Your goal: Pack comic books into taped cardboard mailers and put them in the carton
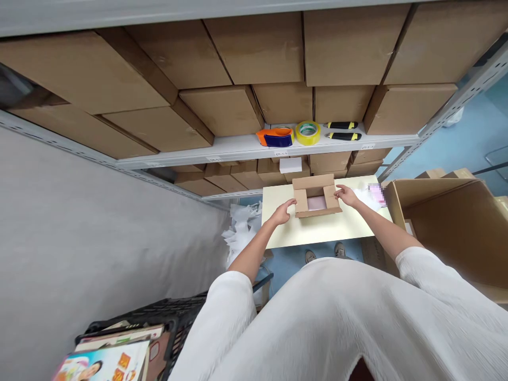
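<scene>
A small cardboard box (pixel 317 213) stands on the pale table with its flaps spread, and a flat pinkish thing (pixel 316 203) lies inside it. At the box's left side, my left hand (pixel 282 212) has its thumb and fingers closed on the edge of the left flap. My right hand (pixel 346 196) pinches the outer edge of the right flap between thumb and fingertips. Part of each grip is too small to make out clearly.
Shelves (pixel 254 151) of cardboard boxes rise behind the table (pixel 278 235). Orange tape dispenser (pixel 275 137), yellow tape roll (pixel 307 133) and two cutters (pixel 343 136) lie there. White paper (pixel 243 227) hangs left; a large carton (pixel 444 227) stands right. A black crate (pixel 174 323) holds magazines.
</scene>
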Motion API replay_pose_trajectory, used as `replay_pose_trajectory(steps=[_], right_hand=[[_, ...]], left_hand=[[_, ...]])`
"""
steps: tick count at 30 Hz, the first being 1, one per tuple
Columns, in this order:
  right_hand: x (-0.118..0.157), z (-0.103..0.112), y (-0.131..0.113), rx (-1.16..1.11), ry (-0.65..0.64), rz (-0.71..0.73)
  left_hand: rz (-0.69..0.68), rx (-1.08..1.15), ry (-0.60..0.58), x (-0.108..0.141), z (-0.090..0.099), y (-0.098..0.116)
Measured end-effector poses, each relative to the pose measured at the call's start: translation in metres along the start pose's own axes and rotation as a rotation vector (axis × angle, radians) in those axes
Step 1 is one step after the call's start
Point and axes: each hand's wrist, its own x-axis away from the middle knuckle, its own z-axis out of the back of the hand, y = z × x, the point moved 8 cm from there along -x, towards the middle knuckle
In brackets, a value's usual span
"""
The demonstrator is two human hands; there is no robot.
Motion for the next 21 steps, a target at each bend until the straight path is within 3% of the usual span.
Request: replay_pose_trajectory(steps=[5, 12, 15, 21], right_hand=[[-0.007, 0.004, -0.004, -0.025, -0.05, -0.1], [-0.018, -0.003, -0.011, 0.016, -0.183, -0.241], [-0.024, 0.0, -0.012, 0.005, -0.203, -0.172], [-0.018, 0.001, 0.003, 0.11, -0.165, -0.099]], left_hand=[[0.023, -0.155, -0.029, 0.002, -0.003, 0.002], [0.07, 0.064, 0.034, 0.002, -0.003, 0.001], [0.125, 0.14, 0.1, -0.001, -0.002, -0.003], [0.284, 0.077, 0.357, -0.012, 0.001, -0.009]])
